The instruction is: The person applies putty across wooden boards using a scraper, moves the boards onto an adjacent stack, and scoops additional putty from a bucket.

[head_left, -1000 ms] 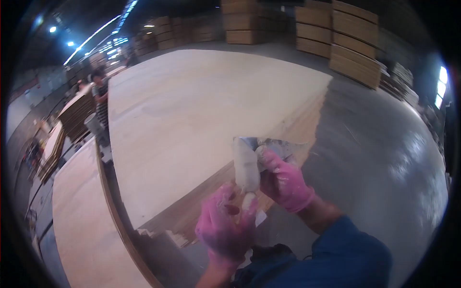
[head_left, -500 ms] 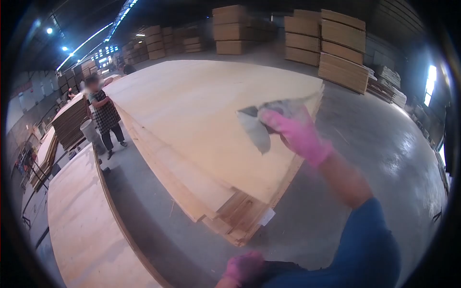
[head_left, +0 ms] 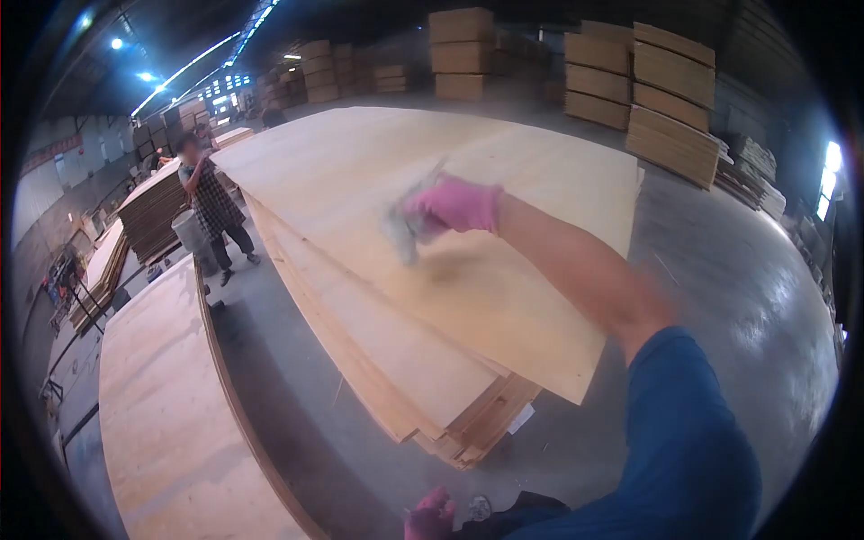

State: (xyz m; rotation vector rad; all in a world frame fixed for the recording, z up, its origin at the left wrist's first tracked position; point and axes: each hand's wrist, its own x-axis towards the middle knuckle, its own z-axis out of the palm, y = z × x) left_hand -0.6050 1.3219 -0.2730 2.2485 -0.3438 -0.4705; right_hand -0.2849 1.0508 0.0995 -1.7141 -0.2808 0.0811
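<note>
My right hand (head_left: 461, 203), in a pink glove, is closed around a grey, flat-bladed scraper (head_left: 402, 227), smeared by motion. Hand and tool are over the pale top wood sheet (head_left: 531, 270), near its middle; whether the blade touches it I cannot tell. That sheet lies askew on a stack of wood sheets (head_left: 477, 418), its near right corner jutting past the stack. At the bottom edge, low beside my body, my left hand (head_left: 430, 516) shows in a dark-stained pink glove. Its fingers are curled, and what they hold, if anything, is hidden.
A second board stack (head_left: 166, 387) stands on the left, with a strip of floor between. A person in a checked apron (head_left: 216, 202) stands at the far left corner of the top sheet, beside a grey bucket (head_left: 189, 231). Tall board piles (head_left: 670, 108) rise at the back.
My right hand has swung left with the scraper, from the sheet's right edge to its middle. The sheet's near corner has shifted right over the stack. The other person's arm has risen.
</note>
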